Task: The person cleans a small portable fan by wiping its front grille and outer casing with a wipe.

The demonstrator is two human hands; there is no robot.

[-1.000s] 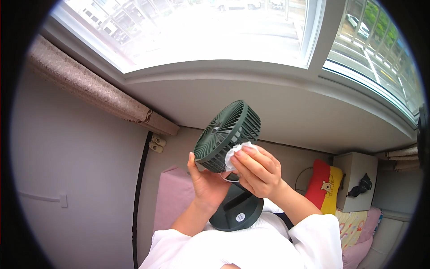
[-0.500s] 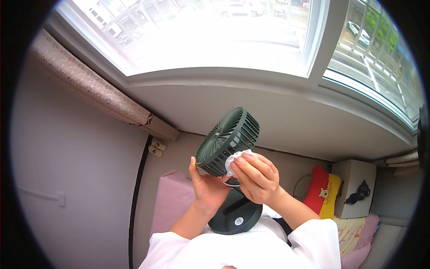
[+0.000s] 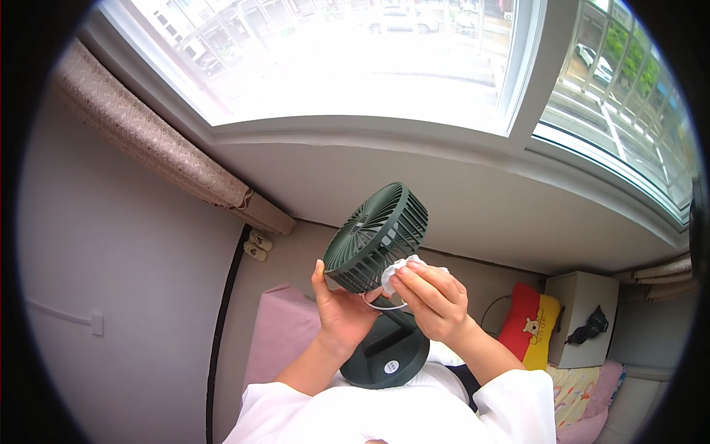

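A dark green desk fan point(image 3: 377, 237) with a round grille head and a round base point(image 3: 386, 359) is held up in front of me. My left hand point(image 3: 342, 311) grips the fan just under the grille head, at its stand. My right hand point(image 3: 433, 300) presses a crumpled white cloth point(image 3: 396, 268) against the lower rim of the grille. Both forearms come up from white sleeves at the bottom edge.
A wide window point(image 3: 370, 59) and its pale sill point(image 3: 444, 200) fill the upper part. A rolled beige curtain point(image 3: 155, 144) runs down the left. Below lie a pink pillow point(image 3: 277, 340), a red and yellow cushion point(image 3: 529, 325) and a white box point(image 3: 584, 311).
The fan and both hands sit slightly lower and more to the right in view. The right hand with the cloth has shifted a little along the grille's lower rim.
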